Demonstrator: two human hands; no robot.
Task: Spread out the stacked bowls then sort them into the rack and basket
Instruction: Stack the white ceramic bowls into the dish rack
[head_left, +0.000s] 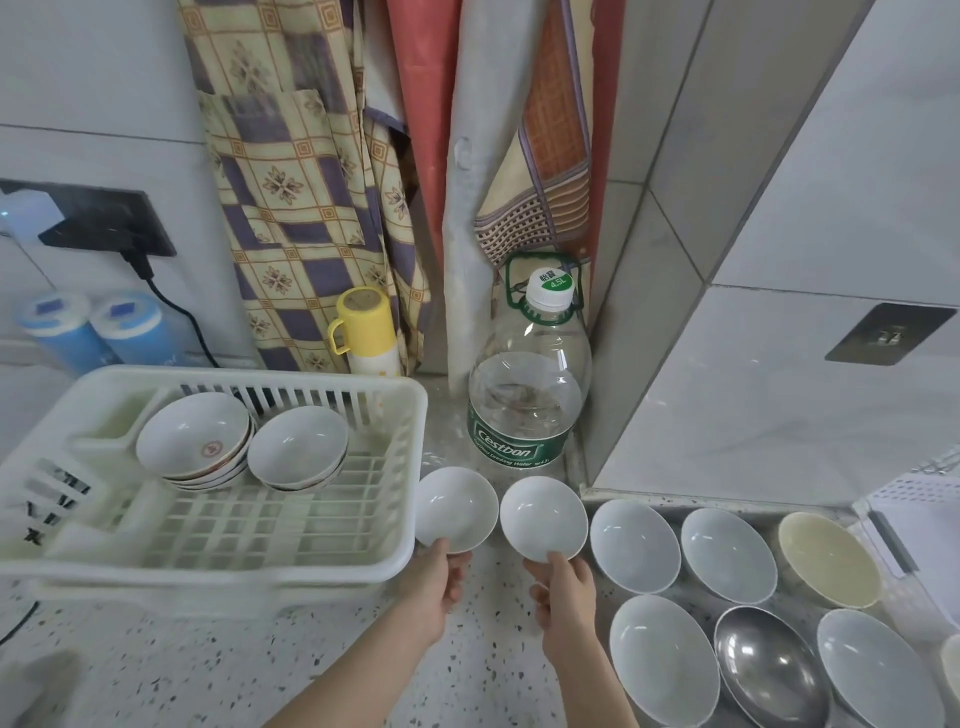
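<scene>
Two small round white bowls are held up, one in each hand. L hand (434, 584) pinches the near rim of the left white bowl (456, 508), thumb on top, fingers under. R hand (566, 597) pinches the near rim of the right white bowl (543, 517) the same way. Both hands are closed on a rim, not loose.

Just left of the L grip is the big white plastic slotted rack (218, 540). Far inside it, up and left of the grip, sit a stack of white bowls w/ red trim (195, 441) and a 2nd stack of plain white bowls (297, 448).

Right of the R grip, more bowls lie spread out on the speckled counter (363, 675): a row of pale white bowls (635, 545), a cream bowl (828, 558) and a shiny metal bowl (769, 667). I can't see a basket for sure; a white thing at the far right edge is cut off.

Step now, I think: spreading looks done, sorting is going on. These 2 bowls look like they are headed for the rack.

Next move needs: swing both bowls left and over the rack wall, then set each one down soft on the plain white stack so they nest and don't clink or slip. L bowl is very close to the rack rim, so lift it clear first.
</scene>
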